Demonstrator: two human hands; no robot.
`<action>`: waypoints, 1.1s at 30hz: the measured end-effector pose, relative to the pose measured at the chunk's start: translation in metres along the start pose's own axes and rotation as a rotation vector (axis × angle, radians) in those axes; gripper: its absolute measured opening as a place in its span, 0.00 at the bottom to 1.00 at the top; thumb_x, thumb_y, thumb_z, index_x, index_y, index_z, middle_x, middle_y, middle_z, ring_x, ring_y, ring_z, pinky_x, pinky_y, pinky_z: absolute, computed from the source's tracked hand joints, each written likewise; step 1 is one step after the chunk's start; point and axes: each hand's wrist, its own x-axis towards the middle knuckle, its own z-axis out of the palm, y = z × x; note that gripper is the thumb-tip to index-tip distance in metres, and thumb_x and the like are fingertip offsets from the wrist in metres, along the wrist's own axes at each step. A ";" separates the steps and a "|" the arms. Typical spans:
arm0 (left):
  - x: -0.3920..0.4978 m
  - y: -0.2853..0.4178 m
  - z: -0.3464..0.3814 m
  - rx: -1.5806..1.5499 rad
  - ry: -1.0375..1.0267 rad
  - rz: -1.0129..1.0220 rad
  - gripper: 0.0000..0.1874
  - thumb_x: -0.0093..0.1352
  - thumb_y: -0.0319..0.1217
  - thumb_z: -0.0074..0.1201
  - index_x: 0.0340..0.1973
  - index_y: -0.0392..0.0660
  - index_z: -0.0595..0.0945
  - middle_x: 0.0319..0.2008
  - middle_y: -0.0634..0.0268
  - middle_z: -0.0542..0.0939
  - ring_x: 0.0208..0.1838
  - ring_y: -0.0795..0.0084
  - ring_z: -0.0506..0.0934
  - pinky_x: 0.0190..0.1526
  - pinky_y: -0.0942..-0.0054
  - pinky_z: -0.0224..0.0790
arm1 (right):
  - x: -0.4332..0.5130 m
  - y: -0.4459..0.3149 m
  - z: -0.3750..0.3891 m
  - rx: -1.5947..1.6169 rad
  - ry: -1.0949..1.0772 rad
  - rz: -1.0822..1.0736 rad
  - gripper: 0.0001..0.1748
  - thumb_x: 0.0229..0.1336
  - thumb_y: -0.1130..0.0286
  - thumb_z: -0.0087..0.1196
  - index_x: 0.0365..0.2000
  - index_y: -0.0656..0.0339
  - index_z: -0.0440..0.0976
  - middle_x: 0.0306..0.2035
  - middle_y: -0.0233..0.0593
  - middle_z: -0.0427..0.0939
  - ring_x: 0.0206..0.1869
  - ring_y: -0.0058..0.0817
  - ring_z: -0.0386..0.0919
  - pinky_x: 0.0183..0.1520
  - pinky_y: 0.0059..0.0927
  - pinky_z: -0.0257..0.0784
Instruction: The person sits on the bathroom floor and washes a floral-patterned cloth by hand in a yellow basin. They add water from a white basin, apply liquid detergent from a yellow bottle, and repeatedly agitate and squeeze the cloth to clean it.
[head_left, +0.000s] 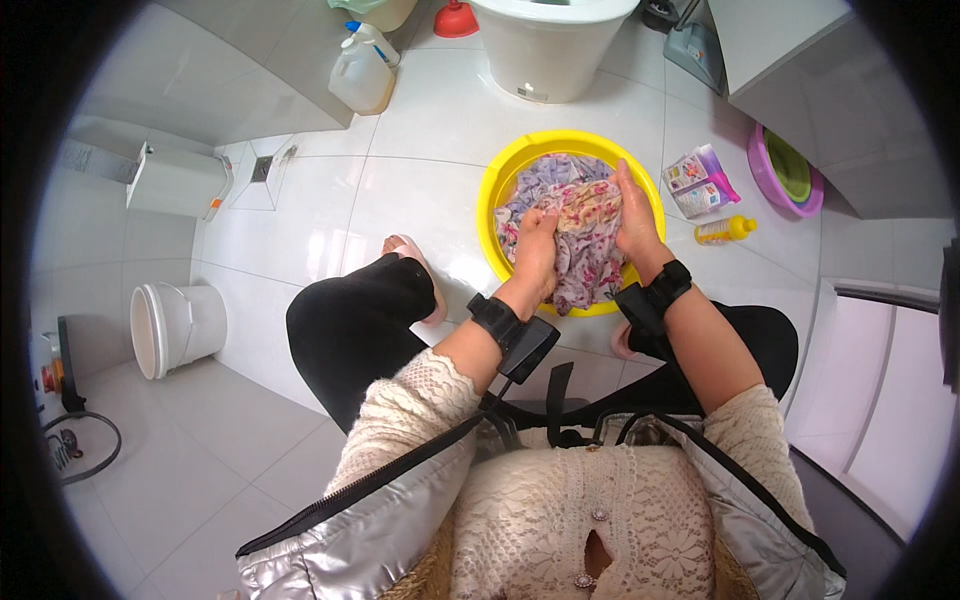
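Note:
Between my two hands is a wet, floral-print cloth (589, 240) in pink, lilac and peach, lifted over a yellow plastic basin (491, 191). My left hand (536, 247) grips its left side, thumb on top and fingers curled beneath. Along the right edge lies my right hand (636, 214), thumb pointing away from me and the fingers largely hidden by the fabric. More lilac fabric (551, 172) is bunched in the basin behind the held part. The cloth's lower end droops over the basin's near rim.
Right of the basin are a detergent bag (701, 182), a yellow bottle (724, 230) and a pink basin (765, 176) holding a green one. A white toilet (551, 56), a red plunger (455, 20) and a plastic jug (362, 79) stand ahead. A white bucket (180, 326) stands left.

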 end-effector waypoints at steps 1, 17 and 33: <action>0.006 0.000 -0.005 -0.044 0.053 0.050 0.13 0.71 0.38 0.39 0.40 0.41 0.72 0.40 0.58 0.76 0.43 0.68 0.75 0.47 0.66 0.69 | -0.013 -0.005 0.008 -0.165 -0.074 -0.070 0.17 0.59 0.56 0.52 0.34 0.63 0.74 0.32 0.36 0.76 0.32 0.23 0.72 0.39 0.27 0.70; -0.019 0.019 0.019 1.224 0.211 0.354 0.13 0.71 0.34 0.39 0.38 0.41 0.78 0.35 0.57 0.79 0.36 0.65 0.76 0.38 0.69 0.68 | -0.069 0.004 0.060 -0.692 -0.002 -0.442 0.19 0.61 0.62 0.44 0.23 0.68 0.70 0.20 0.56 0.73 0.24 0.49 0.71 0.29 0.40 0.65; -0.030 0.034 0.035 -0.075 -0.081 -0.038 0.20 0.73 0.43 0.37 0.40 0.38 0.74 0.37 0.60 0.77 0.38 0.71 0.76 0.44 0.71 0.68 | -0.006 0.014 0.008 -0.092 0.001 0.007 0.22 0.63 0.56 0.43 0.42 0.67 0.72 0.37 0.45 0.76 0.41 0.29 0.75 0.46 0.31 0.69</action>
